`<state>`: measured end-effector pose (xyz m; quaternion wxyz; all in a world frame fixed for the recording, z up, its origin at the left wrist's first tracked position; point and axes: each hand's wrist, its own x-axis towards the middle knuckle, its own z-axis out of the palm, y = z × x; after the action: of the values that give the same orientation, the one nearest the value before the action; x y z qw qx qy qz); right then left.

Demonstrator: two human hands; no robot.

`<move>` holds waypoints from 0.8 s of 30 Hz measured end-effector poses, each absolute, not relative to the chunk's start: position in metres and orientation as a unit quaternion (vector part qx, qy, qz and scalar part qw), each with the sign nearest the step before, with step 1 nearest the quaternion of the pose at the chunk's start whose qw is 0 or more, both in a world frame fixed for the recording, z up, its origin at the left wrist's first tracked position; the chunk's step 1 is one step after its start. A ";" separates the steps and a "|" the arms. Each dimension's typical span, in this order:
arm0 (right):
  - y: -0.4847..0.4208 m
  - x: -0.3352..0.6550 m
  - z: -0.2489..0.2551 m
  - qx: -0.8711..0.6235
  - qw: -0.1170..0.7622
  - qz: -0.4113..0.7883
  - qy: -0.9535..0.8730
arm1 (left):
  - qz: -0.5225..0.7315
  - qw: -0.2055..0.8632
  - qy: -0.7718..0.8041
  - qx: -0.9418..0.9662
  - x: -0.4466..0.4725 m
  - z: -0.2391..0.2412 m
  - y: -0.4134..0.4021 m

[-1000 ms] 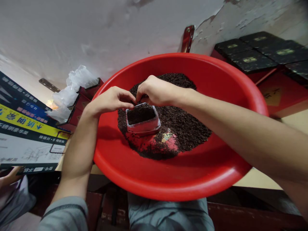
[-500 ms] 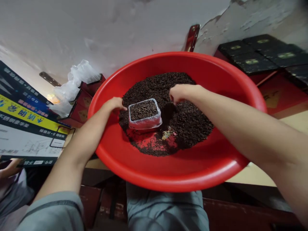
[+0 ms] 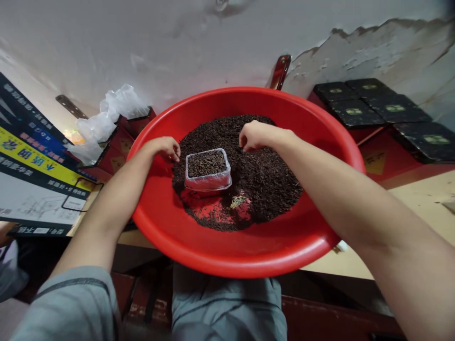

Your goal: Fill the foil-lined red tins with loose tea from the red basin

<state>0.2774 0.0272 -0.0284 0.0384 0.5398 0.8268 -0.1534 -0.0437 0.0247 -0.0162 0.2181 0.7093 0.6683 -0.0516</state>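
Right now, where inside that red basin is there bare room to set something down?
The red basin is bare along its near slope, between tea leaves and front rim, and on its right slope. The middle is crowded: filled box, left hand, right hand.

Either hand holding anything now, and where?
Neither holds the lined box. Left hand curls beside it, right hand on the tea leaves; leaves inside either fist cannot be told.
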 end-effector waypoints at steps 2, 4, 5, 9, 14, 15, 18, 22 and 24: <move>0.019 0.265 -0.012 0.473 -0.053 -0.218 0.852 | -0.011 0.253 0.643 0.723 -0.044 0.013 0.017; 0.006 0.252 0.002 0.416 -0.103 -0.272 0.862 | 0.031 0.272 0.598 0.753 -0.034 0.036 0.002; -0.001 0.246 0.007 0.394 -0.115 -0.283 0.867 | 0.027 0.272 0.585 0.763 -0.028 0.044 -0.006; -0.019 0.235 0.015 0.344 -0.127 -0.282 0.887 | -0.014 0.264 0.562 0.784 -0.004 0.052 -0.028; -0.014 0.238 0.010 0.345 -0.134 -0.271 0.889 | 0.027 0.264 0.523 0.810 -0.009 0.034 -0.036; -0.013 0.238 0.010 0.347 -0.131 -0.271 0.888 | 0.041 0.271 0.520 0.809 -0.012 0.031 -0.038; -0.013 0.238 0.012 0.354 -0.107 -0.276 0.887 | 0.082 0.287 0.515 0.803 -0.019 0.023 -0.047; -0.017 0.237 0.013 0.355 -0.104 -0.253 0.894 | 0.117 0.283 0.524 0.795 -0.020 0.018 -0.055; -0.018 0.236 0.012 0.352 -0.111 -0.245 0.897 | 0.142 0.286 0.529 0.786 -0.019 0.018 -0.057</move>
<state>0.2357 -0.0181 0.0125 -0.1111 0.3516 0.8966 -0.2454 -0.0194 -0.0569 0.0176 0.2858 0.7861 0.5293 0.1419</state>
